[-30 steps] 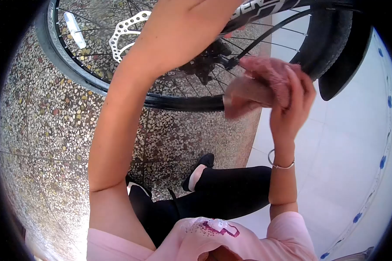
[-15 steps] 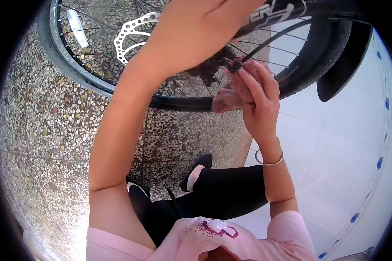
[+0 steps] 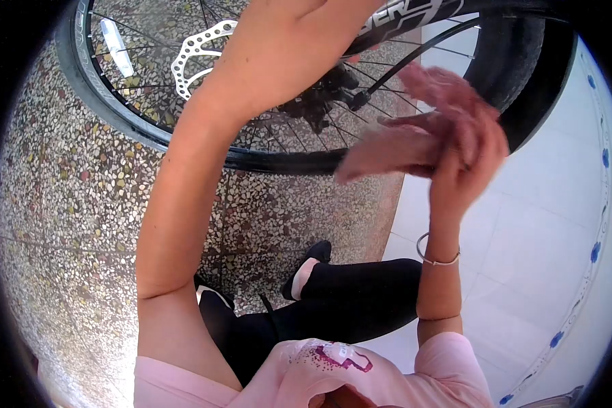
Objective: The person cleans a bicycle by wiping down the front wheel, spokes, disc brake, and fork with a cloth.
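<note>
At left, speckled terrazzo [image 3: 68, 204] spreads beneath our thin-spoked bicycle wheel [image 3: 272, 161] and its hole-punched, pale disc [image 3: 190, 54]. Our left hand [image 3: 306, 41] crosses the black bike frame [image 3: 415, 15], fingers out of view; we cannot tell its grip. Farther right, near the rim, our right hand [image 3: 469, 153] clutches a crumpled, dusky-pink cloth [image 3: 394, 151]. Smooth white tiles [image 3: 510, 251] meet a blue-flowered border [image 3: 595, 253].

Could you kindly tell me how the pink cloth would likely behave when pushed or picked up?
The pink cloth is probably floppy: its ends splay loosely beyond the right hand. It seems light, since that one hand holds it up. It would likely crumple rather than roll, given its folds.
</note>
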Motion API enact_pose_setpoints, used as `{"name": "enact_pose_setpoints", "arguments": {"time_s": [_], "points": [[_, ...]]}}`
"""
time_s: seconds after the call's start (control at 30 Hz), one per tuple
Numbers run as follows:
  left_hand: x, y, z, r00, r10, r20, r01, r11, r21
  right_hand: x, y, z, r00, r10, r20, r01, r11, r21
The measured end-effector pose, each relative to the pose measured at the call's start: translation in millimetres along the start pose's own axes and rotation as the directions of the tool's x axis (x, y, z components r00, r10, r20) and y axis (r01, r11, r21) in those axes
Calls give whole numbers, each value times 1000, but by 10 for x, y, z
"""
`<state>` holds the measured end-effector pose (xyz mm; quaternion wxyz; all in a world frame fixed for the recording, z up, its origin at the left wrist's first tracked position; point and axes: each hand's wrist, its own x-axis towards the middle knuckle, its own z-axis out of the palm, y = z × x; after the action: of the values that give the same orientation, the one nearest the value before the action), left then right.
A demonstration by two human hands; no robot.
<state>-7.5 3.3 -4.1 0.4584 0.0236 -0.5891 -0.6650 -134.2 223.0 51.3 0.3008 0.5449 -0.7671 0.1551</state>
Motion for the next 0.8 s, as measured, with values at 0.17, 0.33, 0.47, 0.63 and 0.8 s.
{"name": "enact_pose_setpoints", "arguments": {"time_s": [0.17, 0.33, 0.47, 0.63, 0.8], "points": [[-9, 75, 82, 999, -39, 5, 39, 999, -20, -203, -320, 311, 928, -80, 364, -23, 963, 270], [-4, 60, 20, 998, -51, 22, 50, 998, 41, -192, -498, 344, 941, -36, 338, -172, 807, 565], [12, 54, 15, 1000, 11, -17, -10, 997, 79, 66, -107, 48, 987, -131, 97, 104, 964, 243], [-9, 182, -31, 998, -66, -7, 67, 985, 161, 116, 49, 75, 956, 172, -236, -112, 963, 244], [-4, 13, 24, 999, -51, -10, 51, 999, -7, -180, -405, 447, 938, -213, 273, 131, 949, 288]]}}
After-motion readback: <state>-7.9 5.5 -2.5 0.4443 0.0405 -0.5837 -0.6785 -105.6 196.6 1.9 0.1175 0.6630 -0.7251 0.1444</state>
